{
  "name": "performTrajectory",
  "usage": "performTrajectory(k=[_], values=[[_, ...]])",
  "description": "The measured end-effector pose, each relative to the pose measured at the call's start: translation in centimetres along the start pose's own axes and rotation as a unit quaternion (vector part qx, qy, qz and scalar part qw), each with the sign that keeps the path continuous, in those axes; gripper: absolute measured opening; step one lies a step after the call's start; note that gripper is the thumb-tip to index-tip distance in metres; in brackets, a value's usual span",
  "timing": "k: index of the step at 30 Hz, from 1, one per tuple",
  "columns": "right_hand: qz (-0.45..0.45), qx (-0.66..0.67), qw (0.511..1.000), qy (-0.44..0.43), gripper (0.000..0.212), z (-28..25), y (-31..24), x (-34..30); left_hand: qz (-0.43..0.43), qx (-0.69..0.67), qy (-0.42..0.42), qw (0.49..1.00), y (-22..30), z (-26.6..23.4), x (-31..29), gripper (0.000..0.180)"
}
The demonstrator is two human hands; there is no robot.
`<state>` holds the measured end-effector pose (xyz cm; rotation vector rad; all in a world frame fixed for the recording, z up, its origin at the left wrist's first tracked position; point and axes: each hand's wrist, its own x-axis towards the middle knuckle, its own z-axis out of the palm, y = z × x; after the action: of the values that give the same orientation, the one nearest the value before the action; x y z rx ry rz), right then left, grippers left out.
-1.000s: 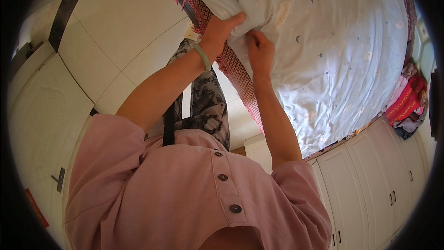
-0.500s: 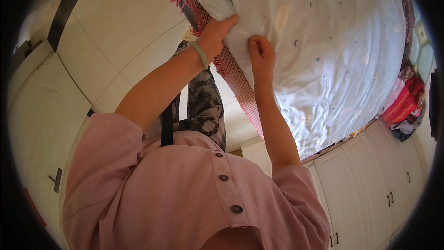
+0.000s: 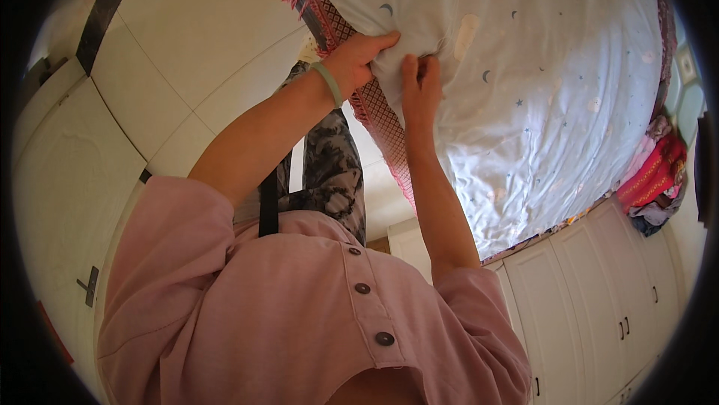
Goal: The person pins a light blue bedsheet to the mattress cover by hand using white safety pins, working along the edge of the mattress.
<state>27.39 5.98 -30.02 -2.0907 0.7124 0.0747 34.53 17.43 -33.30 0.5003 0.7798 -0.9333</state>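
A pale quilt point(image 3: 524, 53) printed with small moons and stars spreads over the bed. My left hand point(image 3: 356, 60) grips its near left edge, thumb lying on top and the fingers mostly hidden beneath. Just to the right, my right hand point(image 3: 422, 89) pinches the quilt's surface with thumb and bent fingers. The fabric puckers there, and a small dark line or gap shows beside the fingertips; I cannot tell what it is. A red patterned cloth point(image 3: 383, 116) with a pink fringe hangs along the bed's side under the quilt.
White cabinets point(image 3: 539, 307) stand at the lower right. A heap of red and dark clothes point(image 3: 655, 176) lies at the far right beside the bed. Pale floor tiles point(image 3: 202, 38) with a dark border stretch left, towards a white door point(image 3: 67, 203).
My left hand has shifted slightly right along with the quilt in view. The right hand's thumb and fingers have parted a little, and the fabric by them is more puckered.
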Motion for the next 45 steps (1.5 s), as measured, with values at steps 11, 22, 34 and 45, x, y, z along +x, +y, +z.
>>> performTrajectory(k=[11,22,34,45], values=[[0.064,0.022,0.996,0.051,0.036,1.4,-2.0,0.8,-0.030,-0.028,0.031,0.999,0.1,-0.2,0.4,0.032],[-0.142,-0.169,0.972,-0.080,0.018,0.0,-3.3,1.6,0.006,0.010,0.015,1.000,0.1,-0.5,0.2,0.037],[-0.334,-0.234,0.908,-0.097,0.004,-3.0,-6.8,6.0,0.037,0.038,0.013,0.999,1.7,1.3,-3.4,0.046],[-0.109,0.348,0.923,-0.121,0.009,-4.8,-21.6,16.3,0.052,-0.058,-0.024,0.997,2.2,-0.1,-2.0,0.050]])
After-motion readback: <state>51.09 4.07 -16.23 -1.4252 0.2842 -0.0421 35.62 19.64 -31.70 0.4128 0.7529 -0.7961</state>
